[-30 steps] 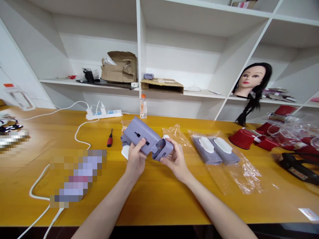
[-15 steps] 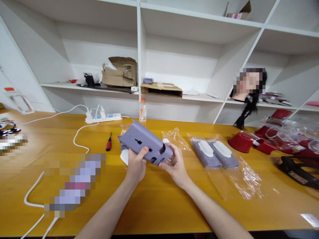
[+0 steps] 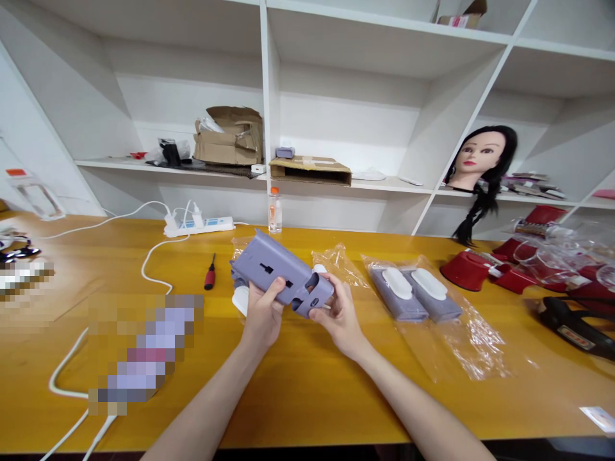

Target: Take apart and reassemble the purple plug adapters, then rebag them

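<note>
A purple plastic casing (image 3: 281, 266) with black slots is held tilted above the table in both hands. My left hand (image 3: 264, 314) grips its lower side, the thumb lying on the front face near a small slot. At its right end, my right hand (image 3: 339, 317) pinches the end section (image 3: 314, 301), which has a dark oval mark and curved openings beside it. A white oval part (image 3: 240, 298) shows below the casing at left, partly hidden by it. To the right, two purple units with white oval tops (image 3: 396, 283) lie in clear plastic bags.
On the wooden table (image 3: 230, 397) lie a red-handled screwdriver (image 3: 210, 275), a white power strip (image 3: 206, 226) with cables and a blurred device (image 3: 148, 352). A clear bottle (image 3: 275, 211) stands behind. At right are red parts (image 3: 465, 271), a black tool (image 3: 571, 326) and a mannequin head (image 3: 480, 157).
The curved openings near the casing's right end look wider, and the end section is turned slightly. Both hands keep their hold in nearly the same place.
</note>
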Tool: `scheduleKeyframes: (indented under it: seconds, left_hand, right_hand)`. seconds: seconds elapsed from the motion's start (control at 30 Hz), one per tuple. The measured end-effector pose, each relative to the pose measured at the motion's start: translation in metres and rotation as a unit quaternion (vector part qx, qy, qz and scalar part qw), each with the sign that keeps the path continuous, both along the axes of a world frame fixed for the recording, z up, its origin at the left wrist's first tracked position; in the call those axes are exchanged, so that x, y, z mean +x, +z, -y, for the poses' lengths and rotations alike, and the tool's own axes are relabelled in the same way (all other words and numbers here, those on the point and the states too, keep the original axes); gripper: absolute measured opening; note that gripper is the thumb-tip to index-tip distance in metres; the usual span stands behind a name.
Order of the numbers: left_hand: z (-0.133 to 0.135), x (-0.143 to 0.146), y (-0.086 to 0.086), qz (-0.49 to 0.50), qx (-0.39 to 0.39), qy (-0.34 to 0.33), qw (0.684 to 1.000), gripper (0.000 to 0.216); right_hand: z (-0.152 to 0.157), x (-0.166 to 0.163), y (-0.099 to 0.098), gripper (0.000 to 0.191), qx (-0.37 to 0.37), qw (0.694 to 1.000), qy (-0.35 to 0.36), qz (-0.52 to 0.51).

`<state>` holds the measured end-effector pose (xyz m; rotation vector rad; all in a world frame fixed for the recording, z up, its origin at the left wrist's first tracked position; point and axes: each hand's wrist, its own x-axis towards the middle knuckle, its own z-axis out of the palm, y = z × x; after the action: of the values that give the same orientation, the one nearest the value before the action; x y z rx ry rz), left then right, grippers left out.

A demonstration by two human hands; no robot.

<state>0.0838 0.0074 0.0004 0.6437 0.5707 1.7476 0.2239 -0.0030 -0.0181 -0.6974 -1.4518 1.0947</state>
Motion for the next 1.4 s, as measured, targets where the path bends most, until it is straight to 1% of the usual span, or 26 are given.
scheduleKeyframes:
  seconds: [0.2, 0.43, 0.57, 0.63, 0.73, 0.87, 1.13, 1.4]
  left_hand:
    - [-0.0008, 0.0005, -0.0005, -0.003, 0.001, 0.003, 1.0, 0.05]
    - [0.0009, 0.0009, 0.0, -0.004, -0.007, 0.008, 1.0, 0.052]
    - [0.0004, 0.0014, -0.0018, 0.003, -0.035, -0.016, 0.999, 0.046]
    - [-0.0008, 0.0011, -0.0024, 0.009, -0.038, 0.002, 0.999, 0.043]
    - [-0.0018, 0.0009, -0.0023, 0.018, -0.021, 0.022, 0.999, 0.04]
    - [0.0002, 0.0028, -0.0021, 0.007, -0.027, -0.001, 1.0, 0.035]
    - [0.0024, 0.0043, -0.0014, 0.004, -0.025, -0.002, 1.0, 0.036]
    - [0.0005, 0.003, -0.0036, 0.002, -0.022, -0.02, 1.0, 0.042]
  right_hand:
    - [-0.0013, 0.0026, -0.0014, 0.058, 0.001, 1.0, 0.001, 0.015]
    - [0.0004, 0.0004, 0.0008, 0.058, -0.008, 0.999, 0.02, 0.026]
    - [0.0013, -0.003, 0.0009, 0.058, -0.003, 0.999, -0.016, 0.043]
    - [0.0005, -0.0019, 0.0013, 0.058, 0.003, 0.998, -0.03, 0.051]
    - [-0.0009, 0.0016, 0.0024, 0.057, 0.008, 0.998, -0.028, 0.052]
    - [-0.0013, 0.0037, 0.0029, 0.057, 0.006, 0.998, -0.025, 0.052]
    - [0.0024, 0.0018, 0.0037, 0.057, 0.013, 0.999, -0.018, 0.032]
    - [0.0023, 0.0031, 0.0019, 0.058, 0.001, 0.999, -0.018, 0.033]
